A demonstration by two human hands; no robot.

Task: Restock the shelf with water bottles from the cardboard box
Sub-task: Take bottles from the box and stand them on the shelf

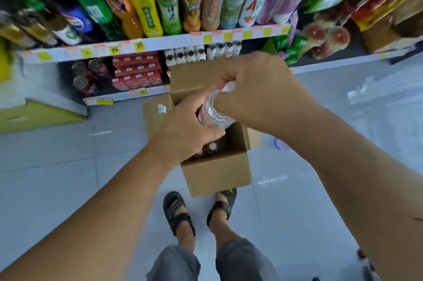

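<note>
An open cardboard box [217, 175] stands on the floor just in front of my feet. Both hands hold one clear water bottle [214, 112] above it. My left hand [185, 131] wraps the bottle's lower body from the left. My right hand [254, 88] grips its top end, hiding most of the white cap. Deep inside the box, more bottle caps [212, 146] show below my left hand. The shelf [160, 43] with yellow price tags runs behind the box.
Tall drink bottles [146, 5] fill the upper shelf; red cartons [137, 72] and small dark-capped bottles [190, 55] fill the lower one. Snack bags [325, 37] sit to the right. A yellow box [34, 115] lies at left on the pale tiled floor [68, 177].
</note>
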